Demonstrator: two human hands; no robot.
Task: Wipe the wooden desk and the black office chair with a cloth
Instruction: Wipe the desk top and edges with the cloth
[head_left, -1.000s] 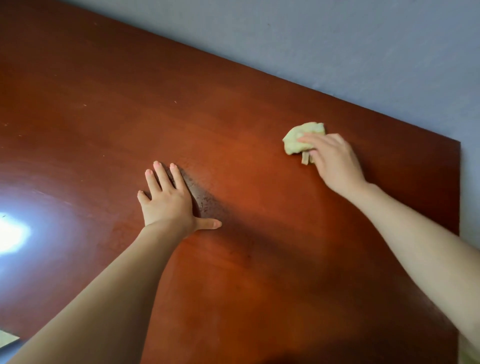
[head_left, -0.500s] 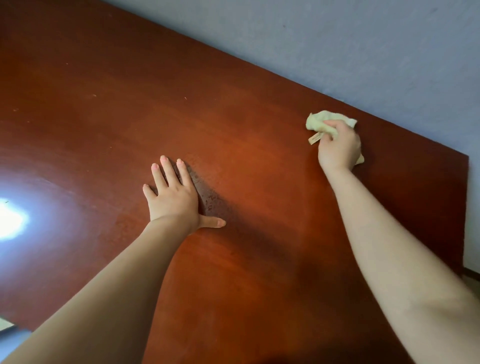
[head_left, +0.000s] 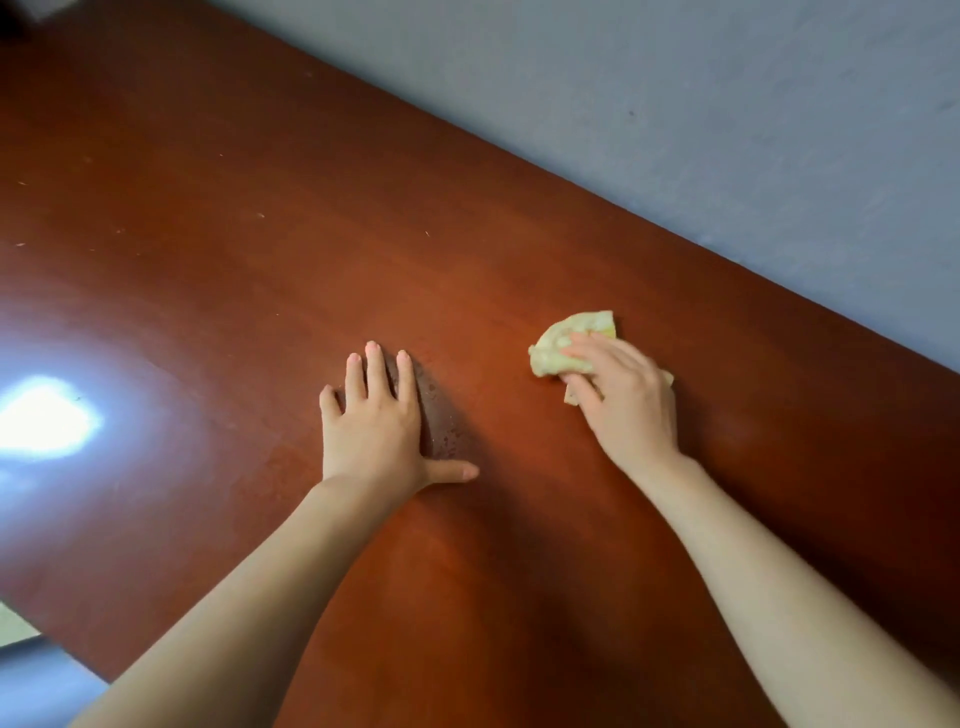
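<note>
Pressed a balled yellow cloth (head_left: 569, 340) onto the wooden counter (head_left: 218, 218) under the right hand (head_left: 626, 400), grip closed over the wad with fingers curled on top, a loose corner poking out below the palm. Probably bunched that way to put weight on a small patch and scrub rather than sweep.

Lay flat, palm down, as the left hand (head_left: 371, 421), fingers spread and thumb out, grip wide and holding nothing; judged to be a brace for leaning toward the far edge. Sat just beside the cloth hand, not touching it.

Worked near the middle of the counter's depth, closer to the right end than the left. Ran tight against the grey wall (head_left: 727, 130) along the far edge, so no overshoot room there; a push that way would likely stop at the wall. Ended not far past the cloth hand at the right edge. Left plenty of bare surface toward the left end and the far left corner, with a few pale specks (head_left: 260, 215) scattered on it, likely unwiped. Showed a bright glare patch (head_left: 47, 421) near the near left corner.

No black office chair in view, so that half of the job judged not yet reached
</note>
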